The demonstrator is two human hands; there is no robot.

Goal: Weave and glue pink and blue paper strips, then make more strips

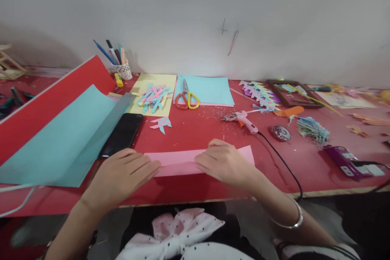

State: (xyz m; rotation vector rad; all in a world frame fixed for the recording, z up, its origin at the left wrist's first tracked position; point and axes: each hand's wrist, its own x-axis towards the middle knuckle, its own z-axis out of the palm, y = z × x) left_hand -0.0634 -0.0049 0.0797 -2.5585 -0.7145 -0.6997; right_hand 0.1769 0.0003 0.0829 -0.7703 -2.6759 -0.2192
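A pink sheet of paper point(176, 163), folded into a long strip with a crease along it, lies near the table's front edge. My left hand point(128, 172) has its fingers closed on the strip's left end. Further right, my right hand point(225, 160) grips the same paper, fingers bent over it, and a corner sticks out beyond the wrist. The thumbs are mostly hidden. Just past the paper are small folded paper pieces point(163, 123) and a pink glue gun point(243, 120) with a black cord.
Scissors point(187, 96) rest on blue paper point(210, 89). Cut strips point(155, 96) lie on a yellow sheet point(140, 83). A black phone point(123, 134) and large blue sheet point(63, 142) are at left, a pen cup point(124, 70) behind. A purple device point(345, 161) sits right.
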